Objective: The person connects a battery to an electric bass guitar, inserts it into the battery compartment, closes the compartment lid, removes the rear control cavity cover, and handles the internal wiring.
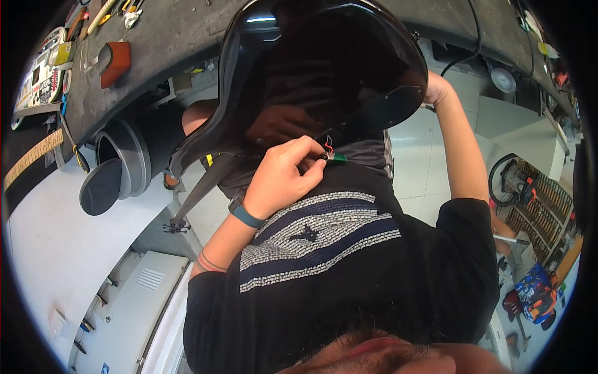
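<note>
Headstock (pixel 177 225) low at left, dark neck (pixel 210 182) running up to the glossy black guitar body (pixel 324 56), which lies over the lap and against the table (pixel 171 34). Body looks stiff, fairly heavy, slick; finish likely scratches, so best held by the rim, neck supported. Left hand (pixel 288 171) at the body's near edge: grip closed, thumb and index pinching a small green part (pixel 337 158). Thin red wires (pixel 328 144) beside the fingertips look soft and fragile; take the part by its casing, no tugging. Dark screwed cover plate (pixel 387 107) further right, probably thin and rigid. Right hand (pixel 437 89) at the body's right edge, fingers hidden; can't tell its grip.
</note>
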`<state>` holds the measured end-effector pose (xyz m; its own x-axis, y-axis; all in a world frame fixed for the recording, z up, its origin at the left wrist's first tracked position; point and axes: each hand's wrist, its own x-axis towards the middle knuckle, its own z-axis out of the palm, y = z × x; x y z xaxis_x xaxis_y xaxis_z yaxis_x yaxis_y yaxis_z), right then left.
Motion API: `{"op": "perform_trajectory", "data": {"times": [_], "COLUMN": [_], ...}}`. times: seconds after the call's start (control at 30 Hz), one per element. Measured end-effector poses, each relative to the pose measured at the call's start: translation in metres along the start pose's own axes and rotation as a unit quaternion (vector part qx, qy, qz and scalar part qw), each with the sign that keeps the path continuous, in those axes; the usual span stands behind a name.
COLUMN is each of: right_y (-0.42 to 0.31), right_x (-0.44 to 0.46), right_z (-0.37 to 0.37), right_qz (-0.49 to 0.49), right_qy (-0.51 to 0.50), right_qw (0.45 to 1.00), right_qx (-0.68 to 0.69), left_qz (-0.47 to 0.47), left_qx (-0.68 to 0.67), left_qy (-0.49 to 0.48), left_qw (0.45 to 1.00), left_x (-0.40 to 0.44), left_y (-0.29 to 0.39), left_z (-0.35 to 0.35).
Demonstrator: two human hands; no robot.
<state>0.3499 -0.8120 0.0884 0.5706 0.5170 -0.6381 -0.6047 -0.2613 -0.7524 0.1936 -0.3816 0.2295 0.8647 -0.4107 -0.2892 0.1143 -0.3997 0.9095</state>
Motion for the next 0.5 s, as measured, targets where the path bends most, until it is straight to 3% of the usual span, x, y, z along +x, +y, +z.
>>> {"op": "perform_trajectory", "data": {"times": [0.1,0.23,0.43,0.5], "right_y": [0.005,0.007,0.012,0.018], "right_x": [0.0,0.003,0.009,0.013], "right_z": [-0.005,-0.009,-0.016,-0.019], "right_qz": [0.007,-0.032,-0.113,-0.125], "right_qy": [-0.004,-0.014,-0.039,-0.038], "right_qw": [1.0,0.984,0.967,0.974], "right_qx": [-0.005,-0.176,-0.225,-0.188], "left_qz": [0.003,-0.026,0.068,0.053], "left_qx": [-0.027,-0.07,-0.023,-0.031], "left_qy": [0.007,0.001,0.041,0.022], "left_qw": [1.0,0.997,0.997,0.998], "left_x": [-0.001,-0.003,-0.001,-0.001], "left_y": [-0.003,-0.004,-0.009,-0.009], "left_z": [0.002,0.002,0.004,0.002]}}
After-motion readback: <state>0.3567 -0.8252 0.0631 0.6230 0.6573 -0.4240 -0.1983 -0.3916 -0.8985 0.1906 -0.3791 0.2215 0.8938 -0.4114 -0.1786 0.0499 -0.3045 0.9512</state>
